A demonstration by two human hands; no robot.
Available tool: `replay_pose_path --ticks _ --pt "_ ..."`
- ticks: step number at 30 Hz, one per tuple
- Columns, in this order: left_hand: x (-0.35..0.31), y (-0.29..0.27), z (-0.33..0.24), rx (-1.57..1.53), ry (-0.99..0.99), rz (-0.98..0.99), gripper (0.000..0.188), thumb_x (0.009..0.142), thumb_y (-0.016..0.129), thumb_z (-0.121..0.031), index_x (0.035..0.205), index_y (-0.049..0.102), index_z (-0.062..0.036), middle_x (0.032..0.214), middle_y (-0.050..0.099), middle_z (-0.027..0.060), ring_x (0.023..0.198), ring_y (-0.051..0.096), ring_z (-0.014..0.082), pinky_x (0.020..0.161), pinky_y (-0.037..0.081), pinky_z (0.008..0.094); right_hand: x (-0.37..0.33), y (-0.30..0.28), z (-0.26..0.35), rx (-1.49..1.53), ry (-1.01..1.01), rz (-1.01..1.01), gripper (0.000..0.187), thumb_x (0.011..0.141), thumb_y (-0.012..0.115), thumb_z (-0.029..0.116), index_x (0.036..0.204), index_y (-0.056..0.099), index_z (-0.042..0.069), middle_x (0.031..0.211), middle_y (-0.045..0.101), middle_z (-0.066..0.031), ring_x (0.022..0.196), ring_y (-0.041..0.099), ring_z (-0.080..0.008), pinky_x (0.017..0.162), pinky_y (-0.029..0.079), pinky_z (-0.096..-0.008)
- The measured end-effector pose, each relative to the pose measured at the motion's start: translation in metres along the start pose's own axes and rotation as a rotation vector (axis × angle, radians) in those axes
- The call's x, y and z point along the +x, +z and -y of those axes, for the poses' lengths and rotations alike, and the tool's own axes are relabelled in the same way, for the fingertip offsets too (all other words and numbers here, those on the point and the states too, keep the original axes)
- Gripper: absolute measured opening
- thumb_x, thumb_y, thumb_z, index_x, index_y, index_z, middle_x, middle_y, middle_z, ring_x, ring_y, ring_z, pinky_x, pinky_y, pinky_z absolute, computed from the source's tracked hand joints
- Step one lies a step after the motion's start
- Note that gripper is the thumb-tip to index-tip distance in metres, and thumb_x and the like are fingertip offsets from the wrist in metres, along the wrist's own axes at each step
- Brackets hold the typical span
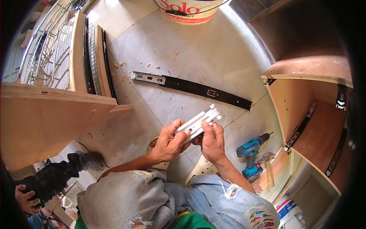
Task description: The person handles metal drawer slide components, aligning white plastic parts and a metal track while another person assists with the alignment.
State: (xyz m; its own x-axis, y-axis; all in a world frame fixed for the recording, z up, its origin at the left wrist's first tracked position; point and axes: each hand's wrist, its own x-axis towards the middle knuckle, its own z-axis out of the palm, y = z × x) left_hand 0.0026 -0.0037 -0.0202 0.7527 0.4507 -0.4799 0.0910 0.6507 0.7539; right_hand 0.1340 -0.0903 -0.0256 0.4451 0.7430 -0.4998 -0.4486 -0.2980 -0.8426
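White metal drawer slides (196, 124), seemingly nested together, are held at a slant above the floor in front of my knees. My left hand (169, 141) grips their nearer left part, its thumb lying along the top. On the other side, my right hand (212, 142) is closed on their right edge with the thumb pressed near the far end. My fingers hide the underside. Beyond them a long black drawer slide (187, 87) lies on the tiles, its silver inner rail partly drawn out at the left end.
A blue and black cordless drill (248, 150) stands at my right, beside an open wooden cabinet (284, 110) with black slides inside. Wooden panels (57, 114) are at left. A paint bucket (188, 13) stands ahead. Wood shavings (176, 54) litter the floor. Another person's hand (27, 199) shows lower left.
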Motion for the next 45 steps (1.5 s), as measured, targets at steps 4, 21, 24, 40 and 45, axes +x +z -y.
replay_pose_path --ticks 4,21,24,40,45 --pt "0.001 0.0 0.0 0.02 0.097 0.007 0.011 0.095 0.044 -0.01 0.094 0.047 0.0007 0.063 0.047 0.0012 0.05 0.042 0.0062 0.043 0.033 0.024 0.006 -0.016 0.002 0.389 0.188 -0.01 0.066 0.098 0.029 0.062 0.094 0.059 0.003 0.074 0.061 -0.0032 0.058 0.051 -0.0096 0.052 0.04 -0.0234" --pt "0.001 -0.003 0.002 0.13 0.206 0.077 0.009 0.096 0.044 -0.008 0.093 0.046 0.0003 0.062 0.048 0.0016 0.051 0.041 0.0061 0.046 0.035 0.0241 0.009 -0.04 0.031 0.162 0.097 0.155 0.04 0.093 0.06 0.032 0.114 0.052 -0.002 0.087 0.061 -0.008 0.068 0.058 -0.0114 0.052 0.047 -0.0243" --pt "0.002 0.001 -0.002 -0.061 0.062 0.07 0.009 0.095 0.045 -0.009 0.094 0.046 -0.0003 0.061 0.044 -0.0005 0.051 0.039 0.0055 0.045 0.033 0.0236 0.005 -0.02 0.035 0.229 0.16 0.15 0.028 0.09 0.061 0.018 0.11 0.053 -0.001 0.087 0.062 -0.0081 0.068 0.059 -0.0121 0.051 0.049 -0.0248" --pt "0.003 -0.001 -0.002 -0.187 -0.151 0.049 0.012 0.092 0.052 -0.012 0.093 0.049 -0.0002 0.059 0.044 -0.0009 0.045 0.038 0.006 0.039 0.027 0.0237 0.002 -0.013 0.001 0.318 0.074 0.055 0.014 0.094 0.06 0.016 0.097 0.058 0.002 0.078 0.063 -0.0052 0.059 0.056 -0.0084 0.043 0.046 -0.023" --pt "0.004 0.001 0.002 -0.183 -0.102 -0.044 0.011 0.09 0.054 -0.009 0.089 0.05 0.0011 0.058 0.045 -0.0007 0.045 0.04 0.0058 0.04 0.028 0.0239 -0.002 -0.01 -0.004 0.386 0.057 -0.015 0.012 0.091 0.063 0.014 0.097 0.058 0.004 0.081 0.063 -0.0066 0.063 0.059 -0.0115 0.044 0.048 -0.0266"
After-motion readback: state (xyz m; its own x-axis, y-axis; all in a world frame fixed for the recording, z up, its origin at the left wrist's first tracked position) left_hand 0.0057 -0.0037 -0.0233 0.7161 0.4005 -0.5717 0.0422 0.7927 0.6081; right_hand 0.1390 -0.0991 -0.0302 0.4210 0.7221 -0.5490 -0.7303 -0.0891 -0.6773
